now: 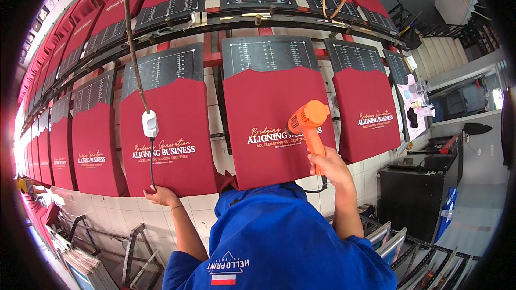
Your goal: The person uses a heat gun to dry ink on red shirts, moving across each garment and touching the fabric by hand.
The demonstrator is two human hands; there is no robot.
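My right hand (330,166) is closed round the handle of an orange hair dryer (312,117). Its nozzle is over the gold and white print on a dark red shirt (274,161), hiding part of the lettering; a gap to the cloth is hard to judge. That shirt is stretched over a black board (270,53) marked with white rulers. At the lower edge of the red shirt to the left (161,174), my left hand (162,196) has its fingers closed on a thin black cord (152,156). The cord runs up to a white socket (150,124) hanging from a cable.
More shirt-covered boards stand in rows to the left and beyond a dark rail (236,22). Another printed red shirt (371,121) is at right. Behind it sits a pink-covered surface (415,102) with plastic cups. Metal frames (137,252) and a black cabinet (411,198) stand nearer me.
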